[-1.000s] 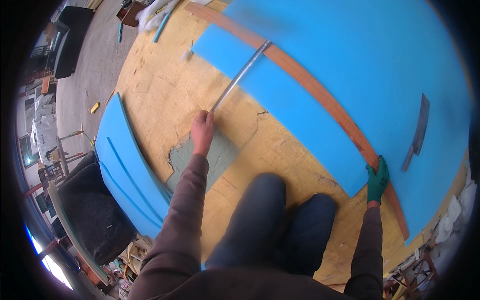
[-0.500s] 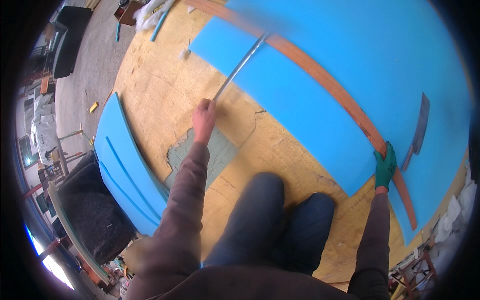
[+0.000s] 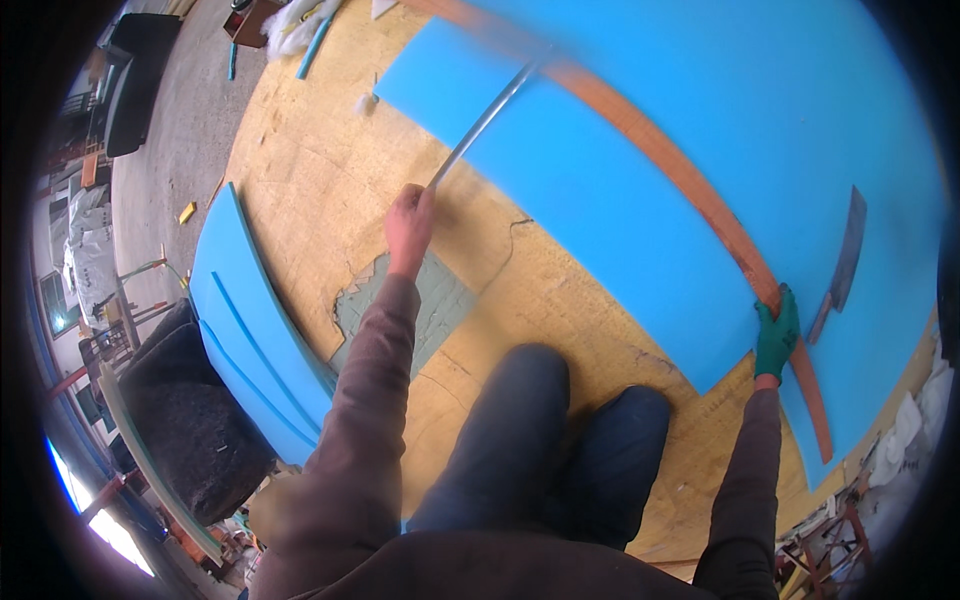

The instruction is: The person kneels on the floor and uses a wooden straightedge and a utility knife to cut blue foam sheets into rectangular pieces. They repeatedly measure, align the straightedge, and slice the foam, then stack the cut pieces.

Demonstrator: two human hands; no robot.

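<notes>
A large blue foam sheet (image 3: pixel 620 240) lies on the wooden work surface in front of me. Across it runs a long, reddish-brown wooden strip (image 3: pixel 690 185), curved in this view. My bare left hand (image 3: pixel 408 218) is closed round the near end of a thin, silvery metal rod (image 3: pixel 487 117). The rod slants away over the sheet, and its far end meets the strip, where the picture is blurred. My right hand (image 3: pixel 776 335), in a green glove, grips the strip near its close right end. Right of that hand lies a dark, flat blade-like tool (image 3: pixel 847 255).
My knees (image 3: pixel 560 430) are on the plywood surface (image 3: pixel 320 150), beside a grey-green patch (image 3: pixel 425 300). To the left stands a curved blue panel (image 3: pixel 250 320), with a black covered object (image 3: pixel 190 420) beyond it. White plastic wrapping (image 3: pixel 900 435) lies at the right edge.
The strip and my right hand have shifted slightly to the right. The rod's far end has moved a little right and farther away; my left hand keeps hold of it.
</notes>
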